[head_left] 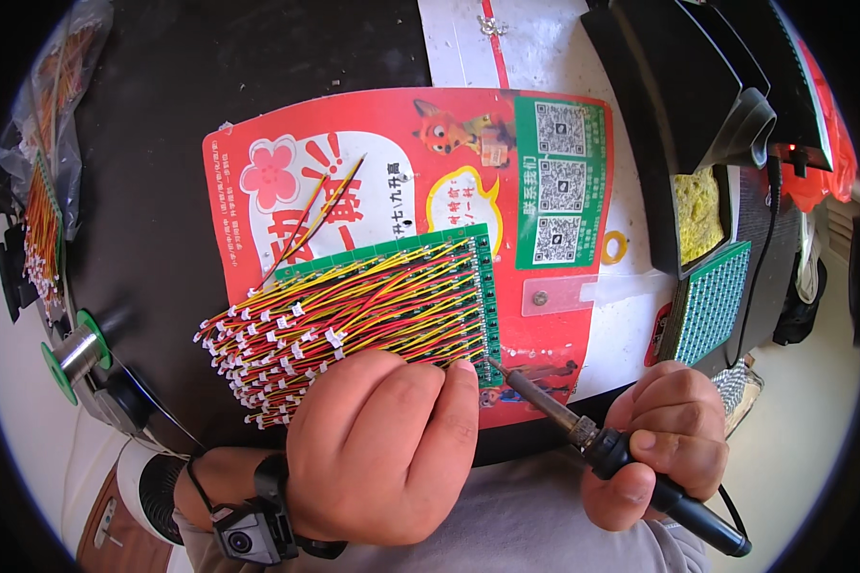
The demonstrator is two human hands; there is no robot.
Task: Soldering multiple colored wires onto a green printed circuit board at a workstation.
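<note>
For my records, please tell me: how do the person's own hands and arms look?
The left hand and right hand wear no gloves. A black strap with a boxy dark lensed device sits at the left wrist, beside a thin black cable.

The view is bright, bending toward black corners.

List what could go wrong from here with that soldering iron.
The tip of the soldering iron is close to the fingers of the left hand; if the right hand slips, it might burn them. Red and yellow wires crowd the green board near that tip, so stray heat might scorch their insulation.
</note>
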